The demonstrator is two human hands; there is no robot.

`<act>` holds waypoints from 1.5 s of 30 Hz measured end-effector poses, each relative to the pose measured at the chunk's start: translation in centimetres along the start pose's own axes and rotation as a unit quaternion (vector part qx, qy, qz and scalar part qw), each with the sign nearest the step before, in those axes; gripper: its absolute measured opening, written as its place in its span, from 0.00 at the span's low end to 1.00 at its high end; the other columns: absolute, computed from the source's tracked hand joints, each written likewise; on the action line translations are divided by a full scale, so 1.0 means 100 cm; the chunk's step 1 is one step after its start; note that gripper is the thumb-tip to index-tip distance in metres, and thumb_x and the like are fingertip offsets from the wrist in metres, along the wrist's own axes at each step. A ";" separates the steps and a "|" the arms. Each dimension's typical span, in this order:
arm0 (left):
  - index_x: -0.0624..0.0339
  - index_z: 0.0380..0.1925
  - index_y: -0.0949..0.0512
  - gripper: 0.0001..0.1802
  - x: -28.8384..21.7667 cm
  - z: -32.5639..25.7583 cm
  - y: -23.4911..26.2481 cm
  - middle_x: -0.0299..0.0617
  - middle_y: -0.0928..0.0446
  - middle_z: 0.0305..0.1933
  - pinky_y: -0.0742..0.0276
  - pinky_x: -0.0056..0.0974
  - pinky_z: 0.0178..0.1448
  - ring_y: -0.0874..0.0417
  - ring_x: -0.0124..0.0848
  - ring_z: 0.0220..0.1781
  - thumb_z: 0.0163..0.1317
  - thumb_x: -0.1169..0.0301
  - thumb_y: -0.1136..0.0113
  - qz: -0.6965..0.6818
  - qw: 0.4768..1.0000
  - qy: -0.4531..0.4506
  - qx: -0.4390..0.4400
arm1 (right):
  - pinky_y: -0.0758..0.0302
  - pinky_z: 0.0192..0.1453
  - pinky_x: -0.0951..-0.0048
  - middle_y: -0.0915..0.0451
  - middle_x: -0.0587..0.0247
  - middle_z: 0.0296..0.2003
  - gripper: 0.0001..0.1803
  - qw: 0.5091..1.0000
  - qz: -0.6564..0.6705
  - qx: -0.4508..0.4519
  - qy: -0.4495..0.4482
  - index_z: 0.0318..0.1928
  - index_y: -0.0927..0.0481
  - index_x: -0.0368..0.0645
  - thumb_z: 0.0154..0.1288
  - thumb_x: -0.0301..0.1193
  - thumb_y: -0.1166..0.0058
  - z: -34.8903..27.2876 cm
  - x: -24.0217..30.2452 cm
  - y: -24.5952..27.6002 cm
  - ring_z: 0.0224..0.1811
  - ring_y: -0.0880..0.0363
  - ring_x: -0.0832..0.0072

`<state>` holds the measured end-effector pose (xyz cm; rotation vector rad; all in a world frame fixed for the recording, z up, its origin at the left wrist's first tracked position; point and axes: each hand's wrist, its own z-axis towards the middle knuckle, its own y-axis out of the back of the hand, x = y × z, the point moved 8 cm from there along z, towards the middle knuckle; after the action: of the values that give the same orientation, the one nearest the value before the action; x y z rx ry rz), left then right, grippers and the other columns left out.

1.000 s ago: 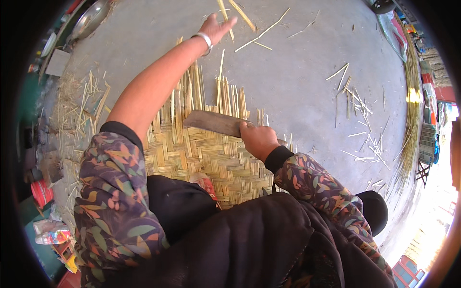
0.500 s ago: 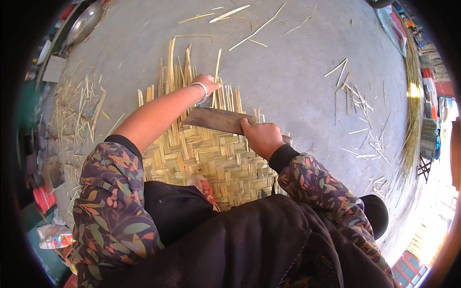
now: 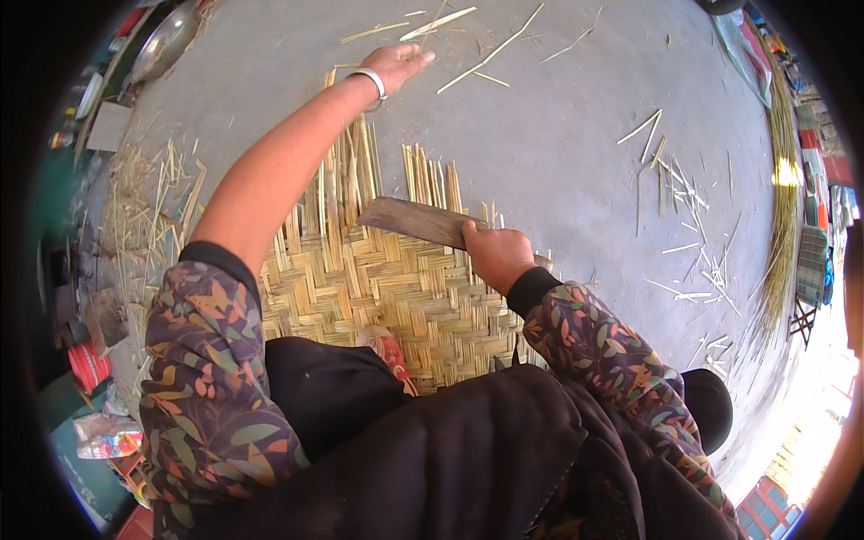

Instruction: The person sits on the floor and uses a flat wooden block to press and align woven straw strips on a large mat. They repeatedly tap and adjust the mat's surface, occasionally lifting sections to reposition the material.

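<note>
A woven mat (image 3: 378, 288) of split straw-coloured strips lies on the floor in front of me, with uneven loose strip ends (image 3: 355, 171) sticking out along its far edge. My right hand (image 3: 499, 258) is closed round a cleaver (image 3: 414, 220) with a broad, dark blade. The blade lies level across the mat's far part, pointing left, and the handle's end shows beyond my fist. Stretched out past the strip ends, my left hand (image 3: 400, 69) is over the floor with its fingers extended. I see nothing in it. A pale bracelet (image 3: 372, 83) circles that wrist.
Cut strips (image 3: 679, 193) are scattered on the grey floor (image 3: 558, 153) at right, with more at the far side and left. A long bundle of thin stalks (image 3: 778, 207) lies along the right. A metal basin (image 3: 165, 40) stands far left. My red shoe (image 3: 389, 351) rests on the mat.
My left hand has moved up and away from the strip ends, letting go of the upright strip it pinched. My right hand with the cleaver has barely moved.
</note>
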<state>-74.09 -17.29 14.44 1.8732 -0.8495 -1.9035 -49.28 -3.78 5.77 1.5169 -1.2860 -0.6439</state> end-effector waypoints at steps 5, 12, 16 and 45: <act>0.54 0.50 0.20 0.18 0.083 -0.052 -0.064 0.45 0.24 0.54 0.32 0.51 0.66 0.27 0.44 0.59 0.59 0.64 0.37 0.499 0.797 -0.122 0.318 | 0.22 0.27 0.57 0.16 0.57 0.27 0.13 0.998 -0.006 0.027 0.054 0.48 0.27 0.41 0.62 0.27 0.52 -0.025 0.009 0.011 0.28 0.15 0.59; 0.49 0.32 0.15 0.09 0.100 -0.104 -0.096 0.35 0.23 0.46 0.36 0.46 0.64 0.30 0.35 0.60 0.50 0.73 0.38 0.576 0.643 -0.308 0.400 | 0.23 0.26 0.57 0.17 0.59 0.24 0.16 0.994 0.010 0.045 0.099 0.51 0.28 0.45 0.61 0.28 0.51 -0.031 0.032 0.006 0.26 0.16 0.59; 0.49 0.29 0.14 0.07 0.100 -0.103 -0.103 0.33 0.22 0.47 0.34 0.43 0.59 0.28 0.34 0.58 0.49 0.72 0.36 0.621 0.584 -0.329 0.407 | 0.24 0.25 0.57 0.18 0.60 0.23 0.15 0.994 0.011 0.039 0.103 0.49 0.29 0.47 0.61 0.28 0.51 -0.028 0.032 0.002 0.25 0.17 0.60; 0.50 0.30 0.19 0.06 0.130 -0.102 -0.085 0.37 0.18 0.35 0.30 0.47 0.58 0.20 0.38 0.47 0.53 0.73 0.42 0.575 0.630 -0.351 0.386 | 0.21 0.30 0.57 0.16 0.58 0.27 0.21 0.999 -0.008 0.031 0.011 0.58 0.31 0.44 0.65 0.27 0.54 0.019 0.015 0.003 0.30 0.15 0.58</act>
<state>-63.66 -20.69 -0.55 0.2150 -2.5681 -1.2789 -50.65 -5.84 5.66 1.5823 -1.2888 -0.6021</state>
